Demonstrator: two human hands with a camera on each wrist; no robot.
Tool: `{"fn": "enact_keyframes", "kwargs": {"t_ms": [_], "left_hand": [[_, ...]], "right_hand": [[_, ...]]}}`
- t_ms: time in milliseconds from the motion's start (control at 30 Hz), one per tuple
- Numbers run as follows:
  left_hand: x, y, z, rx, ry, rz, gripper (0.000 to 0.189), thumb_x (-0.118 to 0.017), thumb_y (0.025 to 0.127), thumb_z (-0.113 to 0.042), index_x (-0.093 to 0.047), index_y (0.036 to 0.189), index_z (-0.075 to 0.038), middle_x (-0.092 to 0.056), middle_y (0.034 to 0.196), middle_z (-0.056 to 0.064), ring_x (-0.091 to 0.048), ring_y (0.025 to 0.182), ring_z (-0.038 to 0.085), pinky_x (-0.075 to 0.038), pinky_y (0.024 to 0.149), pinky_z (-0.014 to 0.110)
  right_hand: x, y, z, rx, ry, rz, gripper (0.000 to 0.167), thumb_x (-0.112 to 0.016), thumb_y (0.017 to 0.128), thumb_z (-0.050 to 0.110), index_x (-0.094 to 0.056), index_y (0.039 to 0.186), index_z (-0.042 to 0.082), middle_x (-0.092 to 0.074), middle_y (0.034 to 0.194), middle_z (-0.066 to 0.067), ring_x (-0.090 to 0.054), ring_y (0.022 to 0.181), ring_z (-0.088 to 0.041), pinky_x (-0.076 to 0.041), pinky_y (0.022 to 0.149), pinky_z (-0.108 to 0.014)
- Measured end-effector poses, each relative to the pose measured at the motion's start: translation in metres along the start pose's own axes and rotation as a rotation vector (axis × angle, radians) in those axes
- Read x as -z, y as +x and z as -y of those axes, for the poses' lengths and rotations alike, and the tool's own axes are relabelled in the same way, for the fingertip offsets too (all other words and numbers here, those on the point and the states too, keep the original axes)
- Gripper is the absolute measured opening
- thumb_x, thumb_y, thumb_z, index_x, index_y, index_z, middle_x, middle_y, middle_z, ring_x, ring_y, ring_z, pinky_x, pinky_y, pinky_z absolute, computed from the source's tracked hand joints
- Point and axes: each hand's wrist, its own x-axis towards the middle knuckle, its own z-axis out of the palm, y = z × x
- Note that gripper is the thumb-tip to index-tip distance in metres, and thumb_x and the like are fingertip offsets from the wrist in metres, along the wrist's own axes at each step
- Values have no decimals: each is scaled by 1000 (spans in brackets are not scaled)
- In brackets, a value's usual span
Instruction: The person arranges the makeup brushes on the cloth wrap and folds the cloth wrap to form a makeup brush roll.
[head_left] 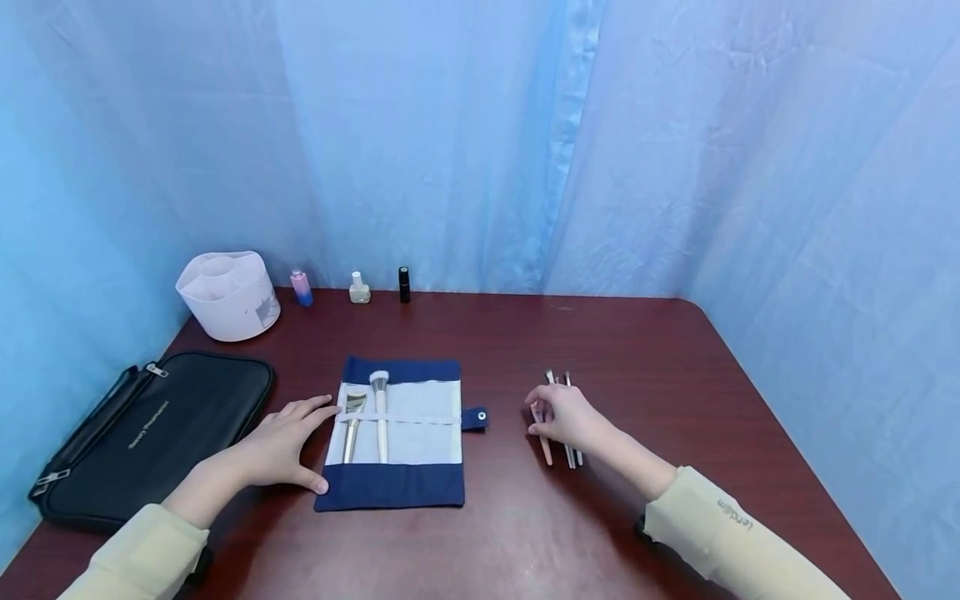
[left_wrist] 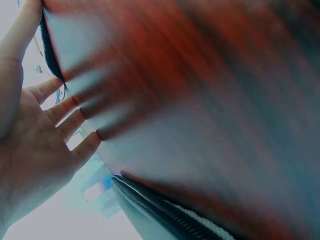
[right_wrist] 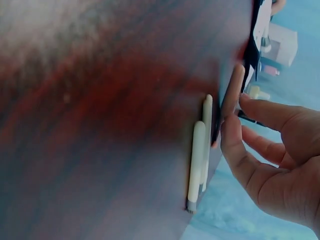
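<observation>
A navy and white brush roll (head_left: 390, 485) lies unrolled on the table, with two makeup brushes (head_left: 382, 429) under its white elastic band. My left hand (head_left: 281, 446) rests at the roll's left side, fingers spread, thumb at its lower left corner. Further right, my right hand (head_left: 566, 414) pinches a makeup brush with a pink handle (right_wrist: 233, 92) between thumb and fingers. That handle is tilted up from the table in the right wrist view. Just beside it lie two pale-handled brushes (right_wrist: 197, 160), partly covered by the hand in the head view.
A black zippered case (head_left: 172, 425) sits left of my left hand. Behind it stands a white divided organizer (head_left: 232, 304). Along the back edge are a pink and blue bottle (head_left: 302, 287), a nail polish bottle (head_left: 359, 290) and a black tube (head_left: 404, 286). Blue curtains hang around the table.
</observation>
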Motion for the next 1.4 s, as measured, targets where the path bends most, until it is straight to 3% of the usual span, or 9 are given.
{"fn": "enact_keyframes", "kwargs": {"t_ms": [300,600,1000,1100,1233,1400], "left_hand": [[-4,2,0,4,5,6,110,-75,58,-68,-38,143,-9,-31,149,18,-34,129,39,-32,97,65],[-3,4,-1,12,0,11,109,-76,58,-66,-38,143,-9,-31,149,17,-32,130,39,-31,99,65],[-4,4,-1,22,1,18,110,-76,58,-67,-37,144,-9,-30,150,18,-32,130,39,-30,99,65],[-3,4,-1,19,4,15,110,-77,58,-66,-37,144,-9,-30,149,18,-32,130,39,-30,99,65],[-2,3,-1,19,6,15,110,-77,59,-65,-37,144,-9,-30,149,18,-32,130,40,-30,99,65],[-1,1,-1,27,4,17,110,-78,58,-65,-37,143,-9,-30,149,18,-32,130,40,-30,99,65]], "right_hand": [[-6,3,-7,-15,1,32,37,-84,68,14,-66,99,4,-60,82,-3,-56,64,-8,-46,61,-20],[-7,7,-6,-39,30,109,35,-78,73,10,-65,105,10,-58,86,-1,-52,65,-3,-45,60,-20],[7,13,8,-96,203,184,32,-64,82,4,-63,112,15,-63,86,2,-57,66,-9,-49,59,-25],[11,17,13,-99,269,173,36,-63,82,1,-60,114,17,-62,90,0,-57,58,-13,-50,50,-28],[16,26,19,-68,360,118,42,-66,82,0,-54,118,18,-61,95,-4,-62,62,-14,-53,52,-29],[22,40,32,0,504,77,45,-66,83,0,-49,122,15,-61,98,-15,-69,79,-18,-56,66,-29]]}}
